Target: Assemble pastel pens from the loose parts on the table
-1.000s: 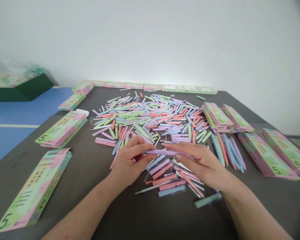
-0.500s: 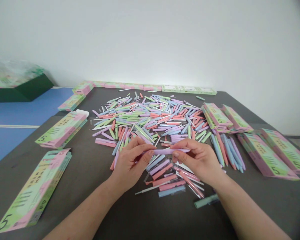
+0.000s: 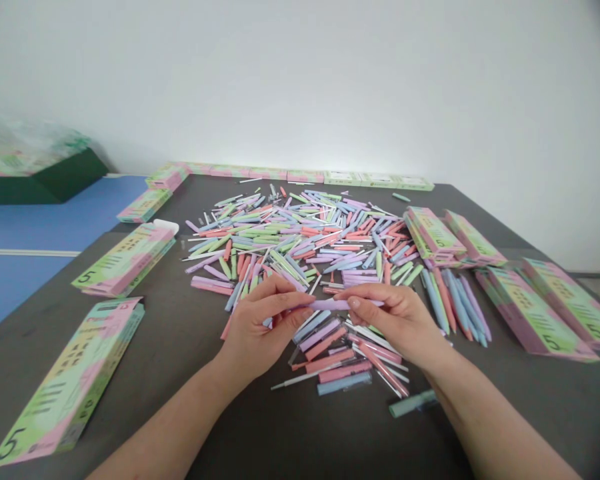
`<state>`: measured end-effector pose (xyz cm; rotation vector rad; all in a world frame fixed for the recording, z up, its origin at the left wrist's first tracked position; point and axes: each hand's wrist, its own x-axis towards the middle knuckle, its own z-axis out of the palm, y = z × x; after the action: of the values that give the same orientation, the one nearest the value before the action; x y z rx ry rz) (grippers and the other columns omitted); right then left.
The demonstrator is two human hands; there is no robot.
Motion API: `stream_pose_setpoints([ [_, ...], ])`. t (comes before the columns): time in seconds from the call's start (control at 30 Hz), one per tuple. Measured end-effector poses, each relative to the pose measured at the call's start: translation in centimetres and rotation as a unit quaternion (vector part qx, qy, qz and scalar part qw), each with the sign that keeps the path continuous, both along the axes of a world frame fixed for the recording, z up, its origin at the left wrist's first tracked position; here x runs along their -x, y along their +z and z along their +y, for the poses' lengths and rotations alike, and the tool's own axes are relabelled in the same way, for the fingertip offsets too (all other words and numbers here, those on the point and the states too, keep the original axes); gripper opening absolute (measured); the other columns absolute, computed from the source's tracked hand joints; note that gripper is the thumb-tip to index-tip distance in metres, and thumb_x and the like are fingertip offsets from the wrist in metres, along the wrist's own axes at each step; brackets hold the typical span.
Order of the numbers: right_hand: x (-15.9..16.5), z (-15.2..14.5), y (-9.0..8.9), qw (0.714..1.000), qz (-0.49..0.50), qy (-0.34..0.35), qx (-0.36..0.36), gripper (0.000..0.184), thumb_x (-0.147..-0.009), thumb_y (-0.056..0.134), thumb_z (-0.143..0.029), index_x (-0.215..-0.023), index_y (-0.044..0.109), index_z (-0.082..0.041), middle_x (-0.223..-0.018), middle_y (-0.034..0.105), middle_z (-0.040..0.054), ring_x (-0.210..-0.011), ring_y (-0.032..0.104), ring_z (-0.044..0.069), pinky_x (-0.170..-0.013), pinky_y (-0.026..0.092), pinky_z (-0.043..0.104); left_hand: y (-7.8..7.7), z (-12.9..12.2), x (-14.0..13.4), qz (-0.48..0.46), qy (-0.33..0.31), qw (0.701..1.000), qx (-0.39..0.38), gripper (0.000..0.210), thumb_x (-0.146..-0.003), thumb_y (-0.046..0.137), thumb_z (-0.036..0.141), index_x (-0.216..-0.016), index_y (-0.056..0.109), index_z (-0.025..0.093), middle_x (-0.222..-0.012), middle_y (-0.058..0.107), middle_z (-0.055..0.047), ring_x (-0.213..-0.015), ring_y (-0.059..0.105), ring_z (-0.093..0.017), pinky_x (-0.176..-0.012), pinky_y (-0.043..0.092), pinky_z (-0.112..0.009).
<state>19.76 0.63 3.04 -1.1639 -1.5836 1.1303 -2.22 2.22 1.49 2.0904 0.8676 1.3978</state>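
Note:
A purple pen [image 3: 330, 305] lies level between my two hands, above the dark table [image 3: 260, 427]. My left hand [image 3: 267, 320] pinches its left end between thumb and fingers. At the other end, the thumb and fingers of my right hand [image 3: 390, 317] are closed on it. Beneath and behind my hands spreads a big heap of loose pen parts [image 3: 280, 227] in purple, green, blue and coral, with thin white refills among them. Close below my hands lie coral barrels [image 3: 344, 371], a blue cap [image 3: 344, 383] and a green cap [image 3: 413, 404].
Printed pen boxes [image 3: 70, 373] lie along the left side, and more boxes [image 3: 540, 310] on the right. A row of finished-looking pens [image 3: 457, 303] lies beside them. Small boxes [image 3: 300, 175] line the back edge by the wall. A dark green tray [image 3: 45, 180] stands on a blue surface.
My right hand's fingers have shifted slightly left along the purple pen. Both hands still hold it in nearly the same place.

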Motion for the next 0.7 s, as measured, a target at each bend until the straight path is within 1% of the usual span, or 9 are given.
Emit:
stream_pose_setpoints([
  [0.1, 0.08, -0.1, 0.41, 1.0, 0.015, -0.004, 0.009, 0.023, -0.082, 0.07, -0.036, -0.091, 0.074, -0.016, -0.073, 0.071, 0.0036, -0.06, 0.062, 0.013, -0.055, 0.05, 0.023, 0.19, 0.02, 0.01, -0.001, -0.006, 1.0, 0.009, 0.015, -0.081, 0.07, 0.011, -0.092, 0.076, 0.019, -0.084, 0.067, -0.004, -0.073, 0.062, -0.013, -0.059, 0.049, -0.022],
  [0.17, 0.29, -0.13, 0.56, 0.999, 0.045, -0.012, 0.024, 0.022, -0.078, 0.074, -0.036, -0.085, 0.069, -0.016, -0.068, 0.069, 0.002, -0.057, 0.063, 0.012, -0.052, 0.052, 0.022, 0.25, 0.01, 0.01, 0.0, -0.013, 1.0, 0.015, 0.014, -0.08, 0.071, 0.012, -0.091, 0.076, 0.019, -0.083, 0.068, -0.005, -0.073, 0.063, -0.013, -0.061, 0.05, -0.023],
  [0.27, 0.63, -0.07, 0.59, 0.996, 0.078, -0.028, 0.036, 0.025, -0.073, 0.078, -0.037, -0.076, 0.063, -0.017, -0.059, 0.066, -0.0001, -0.051, 0.062, 0.012, -0.048, 0.052, 0.021, 0.19, -0.02, -0.03, 0.004, -0.022, 0.999, 0.025, 0.014, -0.08, 0.072, 0.012, -0.091, 0.076, 0.018, -0.083, 0.068, -0.005, -0.073, 0.064, -0.014, -0.063, 0.051, -0.024],
  [0.4, 0.89, 0.07, 0.36, 0.994, 0.09, -0.052, 0.038, 0.028, -0.066, 0.083, -0.038, -0.071, 0.066, -0.016, -0.054, 0.065, -0.0002, -0.044, 0.06, 0.011, -0.043, 0.05, 0.021, 0.07, -0.08, -0.09, 0.025, -0.023, 0.999, 0.029, 0.013, -0.08, 0.071, 0.013, -0.09, 0.076, 0.017, -0.082, 0.068, -0.005, -0.068, 0.062, -0.013, -0.058, 0.049, -0.024],
  [0.5, 0.82, 0.02, 0.21, 0.992, 0.106, -0.048, 0.04, 0.025, -0.066, 0.084, -0.036, -0.073, 0.07, -0.016, -0.055, 0.066, 0.0001, -0.045, 0.062, 0.012, -0.043, 0.052, 0.021, 0.13, -0.07, -0.06, 0.036, -0.019, 0.999, 0.026, 0.012, -0.081, 0.07, 0.013, -0.091, 0.076, 0.017, -0.082, 0.068, -0.005, -0.067, 0.061, -0.013, -0.057, 0.048, -0.023],
  [0.63, 0.28, -0.2, 0.22, 0.994, 0.103, -0.005, 0.027, 0.018, -0.073, 0.08, -0.028, -0.086, 0.074, -0.017, -0.071, 0.074, 0.004, -0.06, 0.07, 0.015, -0.054, 0.057, 0.022, 0.3, 0.03, 0.06, 0.034, -0.017, 0.999, 0.027, 0.014, -0.082, 0.069, 0.012, -0.092, 0.075, 0.018, -0.085, 0.069, -0.006, -0.072, 0.063, -0.013, -0.06, 0.05, -0.023],
  [0.7, -0.04, -0.28, 0.24, 0.995, 0.096, 0.015, 0.023, 0.017, -0.077, 0.077, -0.026, -0.091, 0.074, -0.017, -0.076, 0.075, 0.0047, -0.063, 0.071, 0.015, -0.058, 0.059, 0.022, 0.33, 0.07, 0.1, 0.035, -0.016, 0.999, 0.028, 0.014, -0.082, 0.068, 0.012, -0.092, 0.075, 0.018, -0.085, 0.069, -0.006, -0.073, 0.064, -0.013, -0.061, 0.05, -0.023],
])
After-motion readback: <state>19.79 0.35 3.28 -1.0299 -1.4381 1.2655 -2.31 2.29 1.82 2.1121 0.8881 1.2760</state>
